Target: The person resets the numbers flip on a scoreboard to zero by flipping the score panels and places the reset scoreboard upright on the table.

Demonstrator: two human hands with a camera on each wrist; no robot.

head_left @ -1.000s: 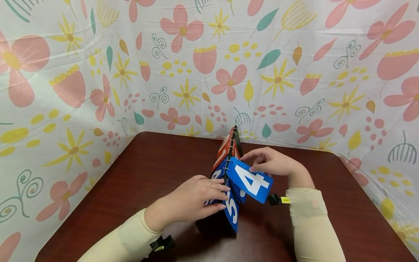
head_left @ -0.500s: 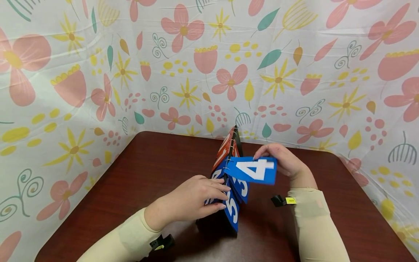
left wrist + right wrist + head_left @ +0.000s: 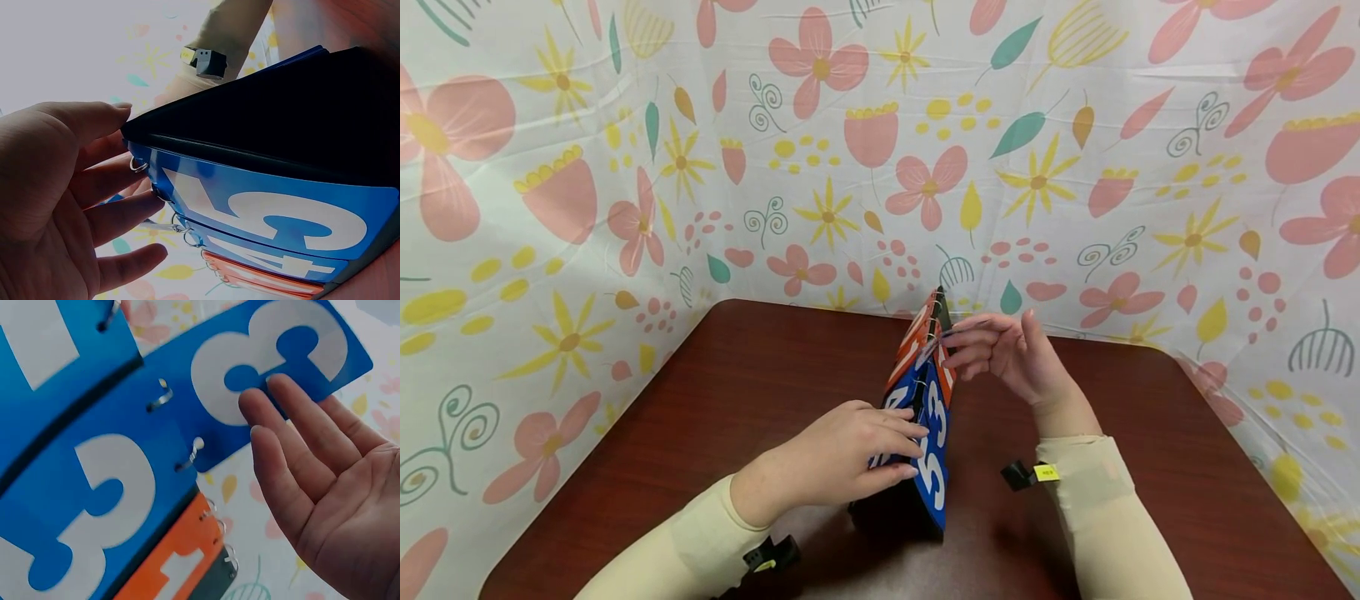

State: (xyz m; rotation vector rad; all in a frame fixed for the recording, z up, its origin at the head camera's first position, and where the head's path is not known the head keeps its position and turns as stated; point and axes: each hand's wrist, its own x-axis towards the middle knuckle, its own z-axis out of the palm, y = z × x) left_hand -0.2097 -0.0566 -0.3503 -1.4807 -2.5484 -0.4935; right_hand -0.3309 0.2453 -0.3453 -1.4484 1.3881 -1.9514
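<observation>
A tabletop flip scoreboard (image 3: 931, 483) with blue and orange-red number cards on metal rings stands lengthwise on the table. My left hand (image 3: 838, 457) holds its near top corner, the fingers over the ridge and the thumb at the black end, as the left wrist view shows; some fingertips are hidden. With nearly straight fingers, my right hand (image 3: 1011, 358) touches a raised blue number card (image 3: 212, 440) near the ridge. That card stands almost edge-on in the head view. Below it, a blue card with a 3 (image 3: 937, 408) lies against the right face.
The dark reddish-brown table (image 3: 760, 383) extends on both sides of the scoreboard. A flower-printed cloth (image 3: 865, 167) hangs behind and along the left. Small black cameras are strapped at both wrists.
My right hand has swung the blue 4 card upward from the right side to the ridge, exposing the 3 beneath. My left hand has stayed in place.
</observation>
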